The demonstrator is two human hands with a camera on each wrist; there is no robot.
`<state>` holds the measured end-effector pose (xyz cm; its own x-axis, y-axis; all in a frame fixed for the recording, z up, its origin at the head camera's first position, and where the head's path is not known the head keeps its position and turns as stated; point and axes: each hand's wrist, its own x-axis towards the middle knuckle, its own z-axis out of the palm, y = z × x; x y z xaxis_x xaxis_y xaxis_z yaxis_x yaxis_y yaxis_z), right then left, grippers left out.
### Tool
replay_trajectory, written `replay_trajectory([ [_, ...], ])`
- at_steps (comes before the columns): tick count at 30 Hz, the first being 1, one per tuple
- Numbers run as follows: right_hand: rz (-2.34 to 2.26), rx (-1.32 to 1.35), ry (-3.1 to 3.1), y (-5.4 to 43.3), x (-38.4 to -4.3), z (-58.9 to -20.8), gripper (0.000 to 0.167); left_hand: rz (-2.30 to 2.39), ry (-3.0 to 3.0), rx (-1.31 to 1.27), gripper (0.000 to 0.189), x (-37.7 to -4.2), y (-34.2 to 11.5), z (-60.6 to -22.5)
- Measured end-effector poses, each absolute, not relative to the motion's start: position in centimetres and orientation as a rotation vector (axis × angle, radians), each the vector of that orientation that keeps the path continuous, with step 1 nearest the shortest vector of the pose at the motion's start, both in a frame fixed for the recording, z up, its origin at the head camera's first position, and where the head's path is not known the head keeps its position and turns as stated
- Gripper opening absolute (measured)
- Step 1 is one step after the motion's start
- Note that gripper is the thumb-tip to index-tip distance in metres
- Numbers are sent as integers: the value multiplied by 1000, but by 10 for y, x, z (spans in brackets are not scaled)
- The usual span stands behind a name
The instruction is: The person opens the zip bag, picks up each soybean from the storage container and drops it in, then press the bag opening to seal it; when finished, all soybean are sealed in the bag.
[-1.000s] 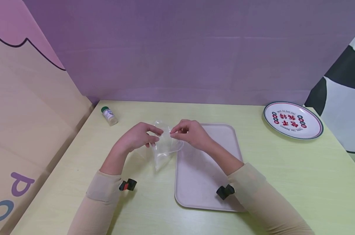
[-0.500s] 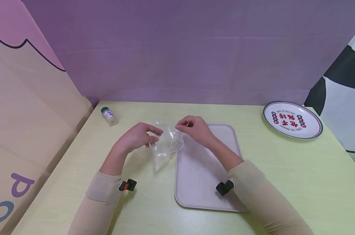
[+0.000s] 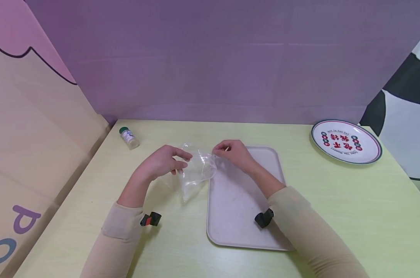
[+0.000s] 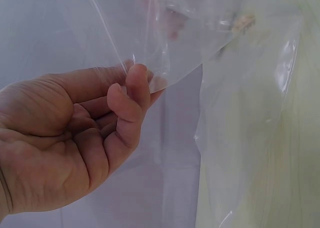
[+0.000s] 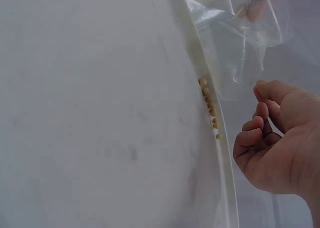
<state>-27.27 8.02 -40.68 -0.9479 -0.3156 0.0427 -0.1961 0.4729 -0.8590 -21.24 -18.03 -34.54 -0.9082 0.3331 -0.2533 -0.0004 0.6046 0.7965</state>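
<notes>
Clear bag point(image 3: 198, 170) hangs over tray's point(image 3: 244, 204) left edge, pinched by left hand point(image 3: 161, 160); right hand's point(image 3: 236, 154) thumb and finger look pinched at its other side. Film's thin, slippery, so right could lose it. Hard yank might rip it. Low swing could knock beans point(image 5: 209, 102) lined along tray edge.

The bag point(image 3: 197, 172) is clear, glossy plastic with wrinkles, the tray point(image 3: 234, 216) looks like smooth, matt plastic, the plate point(image 3: 346, 143) has a smooth, shiny surface, the tabletop point(image 3: 341, 204) shows faint wood-like grain under a soft sheen, and the sleeves point(image 3: 110, 247) are matt cloth.
</notes>
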Motion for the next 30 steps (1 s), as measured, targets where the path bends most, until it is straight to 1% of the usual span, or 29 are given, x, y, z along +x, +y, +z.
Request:
replay_trajectory([
  [6,-1439,-448,2612,78,-274,-412,12,1226,2451,261,34,-211,-181,-345],
  [17,-1377,-383,2636,82,-282,-419,14,1239,2447,274,35,-212,-181,-345],
  [30,-1277,-454,2740,81,-293,-430,13,1213,2454,260,35,-211,-181,-343],
])
